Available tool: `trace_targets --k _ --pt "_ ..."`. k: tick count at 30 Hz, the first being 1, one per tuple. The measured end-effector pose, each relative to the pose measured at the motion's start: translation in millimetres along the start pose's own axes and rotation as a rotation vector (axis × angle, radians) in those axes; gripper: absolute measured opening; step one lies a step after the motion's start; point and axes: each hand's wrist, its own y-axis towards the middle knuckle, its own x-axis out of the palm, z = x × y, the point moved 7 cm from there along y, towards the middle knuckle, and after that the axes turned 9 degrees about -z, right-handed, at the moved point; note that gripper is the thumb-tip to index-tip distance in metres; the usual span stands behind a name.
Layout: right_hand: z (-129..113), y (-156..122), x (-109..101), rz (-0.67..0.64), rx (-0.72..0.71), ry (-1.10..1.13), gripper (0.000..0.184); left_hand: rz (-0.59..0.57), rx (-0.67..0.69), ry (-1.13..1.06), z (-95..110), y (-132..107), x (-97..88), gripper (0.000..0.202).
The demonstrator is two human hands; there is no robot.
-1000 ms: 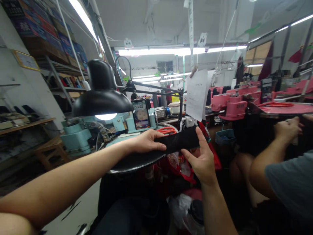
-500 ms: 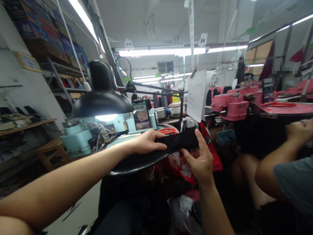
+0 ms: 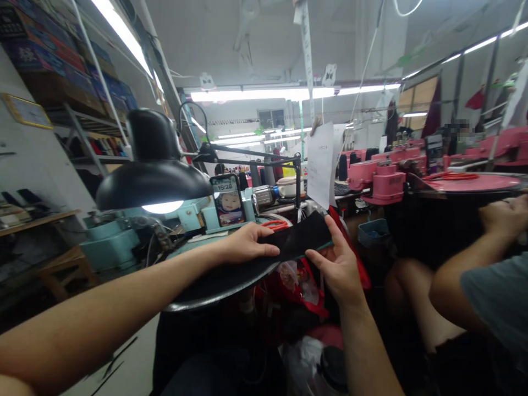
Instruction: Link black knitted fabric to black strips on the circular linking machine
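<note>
Black cloth point(image 3: 299, 236), a strip, spans the space between your two hands. Your left hand point(image 3: 249, 242) pinches one end, thumb on top; your right hand point(image 3: 340, 269) holds the other, thumb at the lower edge, forefinger at the upper corner. Below and left of the grip: a round plate point(image 3: 218, 296). Beyond the left hand: a phone point(image 3: 227, 201) and a lit lamp point(image 3: 152, 179). Step in hand, judged: spreading and steadying the strip. Next move probably calls for even tension and a straight edge.
</note>
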Motion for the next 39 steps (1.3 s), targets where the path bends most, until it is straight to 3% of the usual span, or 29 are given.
trace_targets --k 4,11,16,22,24,27,30,32,35,37,39 --pt "7.0 -2.8 -9.2 0.049 -0.029 0.013 0.091 -0.010 0.016 -0.019 -2.2 1.9 1.4 0.035" --pt "17.9 4.3 4.6 0.074 -0.065 -0.142 0.079 0.015 0.002 0.033 1.4 3.4 -5.7 0.030" --pt "3.6 16.4 29.7 -0.264 -0.109 -0.304 0.052 -0.070 -0.029 0.020 4.9 9.1 -4.7 0.029" --pt "10.1 27.6 1.9 -0.101 0.030 -0.029 0.090 0.029 0.040 0.035 -1.1 13.1 -1.4 0.033" --pt "15.4 27.5 -4.4 -0.095 0.021 -0.026 0.087 0.039 0.041 0.057 -1.7 14.2 -0.9 0.033" --pt "15.4 30.3 -2.2 -0.163 -0.050 -0.312 0.064 0.072 0.050 0.131 4.4 11.0 -3.8 0.032" --pt "7.5 39.6 18.0 -0.328 -0.154 -0.642 0.048 0.149 0.036 0.308 14.2 2.6 -9.8 0.029" --pt "0.8 48.3 31.4 -0.413 -0.184 -0.709 0.045 0.193 0.029 0.418 20.0 -2.3 -12.7 0.025" --pt "-9.7 58.5 44.6 -0.488 -0.190 -0.733 0.041 0.190 0.002 0.413 19.6 -3.2 -13.0 0.028" --pt "-16.3 61.7 41.9 -0.422 -0.176 -0.701 0.048 0.153 -0.057 0.319 12.1 0.1 -11.3 0.034" --pt "-18.3 60.3 31.3 -0.299 -0.137 -0.518 0.062 0.107 -0.103 0.204 3.9 4.5 -8.1 0.038"
